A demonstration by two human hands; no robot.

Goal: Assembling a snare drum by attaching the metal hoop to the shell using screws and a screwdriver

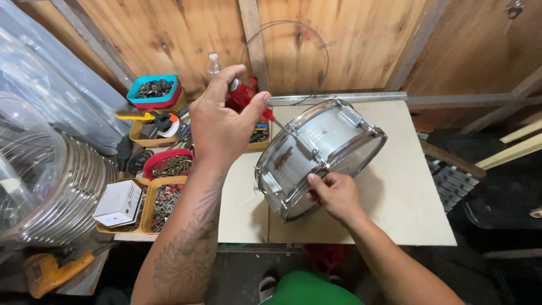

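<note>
A silver snare drum (330,138) stands tilted on its rim on a pale work table (406,197). My left hand (223,121) grips a red-handled screwdriver (245,96), its shaft reaching toward a lug on the drum's shell. My right hand (336,195) holds the drum's lower rim from the near side, fingers curled on the metal hoop. A tattooed forearm leads up to the left hand.
Trays of screws and metal parts (166,200) line the table's left side, with a teal tub (153,90) and a small white box (119,202). A stack of metal hoops (79,186) and a yellow drill (51,271) lie at the left. A wooden wall stands behind.
</note>
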